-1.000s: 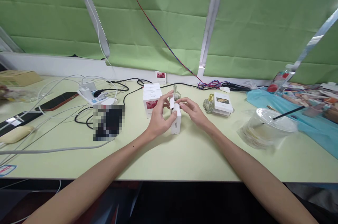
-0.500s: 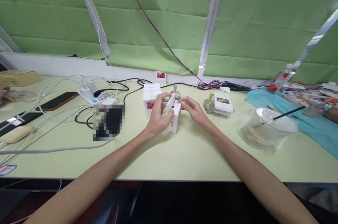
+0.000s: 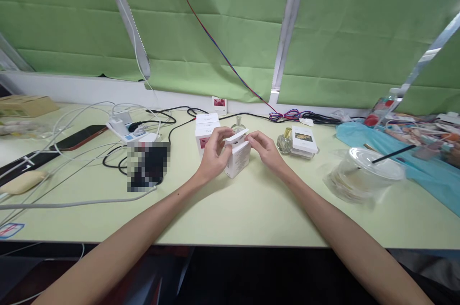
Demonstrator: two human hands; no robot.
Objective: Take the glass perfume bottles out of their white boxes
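A small white carton (image 3: 237,160) stands on the table between my hands, its top flap lifted. My left hand (image 3: 214,155) grips its left side, thumb in front and fingers behind the flap. The fingertips of my right hand (image 3: 265,147) pinch the upper right edge of the carton. Right behind it stands a clear glass perfume bottle (image 3: 238,123), partly hidden. A row of white boxes (image 3: 207,125) with a pink picture sits just left, partly covered by my left hand. To the right are another perfume bottle (image 3: 284,143) with a gold neck and a white box (image 3: 304,140).
Cables and a power strip (image 3: 134,138) spread over the left side, near a phone (image 3: 77,138). On the right stand a lidded plastic cup (image 3: 370,173) with a black straw and a blue plastic sheet (image 3: 413,166). A small picture card (image 3: 219,105) leans at the wall.
The carton has turned so its broad printed side now faces me more. Its flap stands wider across the top. Both hands stay near the same spot. A hand at the far left edge has gone.
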